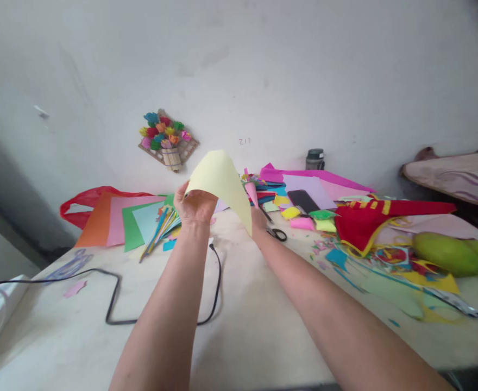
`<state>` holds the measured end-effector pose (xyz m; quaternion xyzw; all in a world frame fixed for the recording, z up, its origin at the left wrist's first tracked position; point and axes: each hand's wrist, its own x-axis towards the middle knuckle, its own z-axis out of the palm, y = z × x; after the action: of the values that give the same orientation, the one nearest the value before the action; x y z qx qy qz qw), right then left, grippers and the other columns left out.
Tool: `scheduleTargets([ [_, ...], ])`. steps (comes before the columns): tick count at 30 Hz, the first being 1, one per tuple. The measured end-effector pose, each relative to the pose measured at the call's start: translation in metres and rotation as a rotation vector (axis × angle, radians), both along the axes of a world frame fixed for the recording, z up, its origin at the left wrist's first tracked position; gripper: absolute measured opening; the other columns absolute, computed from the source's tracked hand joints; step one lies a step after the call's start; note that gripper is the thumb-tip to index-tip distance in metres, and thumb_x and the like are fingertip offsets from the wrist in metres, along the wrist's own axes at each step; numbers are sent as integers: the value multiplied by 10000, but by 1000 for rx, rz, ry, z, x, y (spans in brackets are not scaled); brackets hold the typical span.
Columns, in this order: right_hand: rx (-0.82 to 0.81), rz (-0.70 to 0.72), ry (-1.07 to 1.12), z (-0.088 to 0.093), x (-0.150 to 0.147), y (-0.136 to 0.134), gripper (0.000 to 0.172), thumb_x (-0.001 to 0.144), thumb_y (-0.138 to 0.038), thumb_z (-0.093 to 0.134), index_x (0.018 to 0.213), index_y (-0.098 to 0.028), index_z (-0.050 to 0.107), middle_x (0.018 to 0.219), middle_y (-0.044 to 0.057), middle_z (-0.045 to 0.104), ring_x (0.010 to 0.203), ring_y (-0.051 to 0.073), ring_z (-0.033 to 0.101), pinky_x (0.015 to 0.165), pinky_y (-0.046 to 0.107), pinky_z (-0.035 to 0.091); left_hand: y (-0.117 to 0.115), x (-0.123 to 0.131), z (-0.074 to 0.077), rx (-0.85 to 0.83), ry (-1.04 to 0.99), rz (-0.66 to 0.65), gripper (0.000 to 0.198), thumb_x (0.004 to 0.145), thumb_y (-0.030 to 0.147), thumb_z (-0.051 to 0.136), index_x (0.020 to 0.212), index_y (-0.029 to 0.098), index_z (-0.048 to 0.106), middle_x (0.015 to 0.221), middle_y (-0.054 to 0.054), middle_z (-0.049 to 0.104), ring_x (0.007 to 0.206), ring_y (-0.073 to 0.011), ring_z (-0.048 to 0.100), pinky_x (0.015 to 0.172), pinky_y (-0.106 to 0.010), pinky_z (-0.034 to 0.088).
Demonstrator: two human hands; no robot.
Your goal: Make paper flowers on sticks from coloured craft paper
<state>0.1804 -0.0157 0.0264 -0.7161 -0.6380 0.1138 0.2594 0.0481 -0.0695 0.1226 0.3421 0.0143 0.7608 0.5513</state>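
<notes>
A pale yellow sheet of paper (218, 176) arches in the air above the table, bowed upward between my two hands. My left hand (194, 205) grips its left edge, fingers curled beneath the sheet. On the other side my right hand (258, 220) is at the sheet's right edge, its fingers mostly hidden behind the paper. Just beyond my right hand stands a pink paper cone (251, 193). Black-handled scissors (278, 234) lie to the right of that wrist.
Coloured paper sheets (117, 217) and paper strips (159, 231) lie left. A black cable (112, 304) crosses the table. A phone (303, 201), clay packets (302, 223), paper scraps (394, 288), a red cloth piece (357, 225) and a dark bottle (314, 159) are on the right.
</notes>
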Motion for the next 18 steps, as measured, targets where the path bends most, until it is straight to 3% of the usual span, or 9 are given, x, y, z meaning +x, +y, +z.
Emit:
scheduleTargets([
  [8,111,-40,-160,-5,11,24,276,839,-155,423,1018,-177,633,1029,119,634,931,221,593,718,294,437,17,-62,11,41,-153,313,217,675,405,487,599,202,505,742,-28,625,855,-160,603,837,-299,449],
  [11,160,-2,-263,-6,15,31,283,821,-151,440,1029,-165,632,1073,127,609,990,233,544,747,308,417,25,-75,2,42,-136,392,228,661,424,484,576,212,493,734,-23,628,862,-170,603,858,-314,434],
  [15,132,105,-337,-8,10,33,273,819,-266,449,916,-147,675,1040,137,616,1020,271,501,826,379,356,38,-83,-21,64,-117,338,224,602,431,522,566,213,485,710,-38,630,894,-222,598,880,-369,422],
  [18,206,114,-321,-7,0,32,348,853,-284,369,874,-140,685,984,138,634,994,272,507,844,401,322,43,-86,-33,31,-47,315,233,582,427,550,578,207,473,712,-47,627,919,-244,588,896,-395,413],
])
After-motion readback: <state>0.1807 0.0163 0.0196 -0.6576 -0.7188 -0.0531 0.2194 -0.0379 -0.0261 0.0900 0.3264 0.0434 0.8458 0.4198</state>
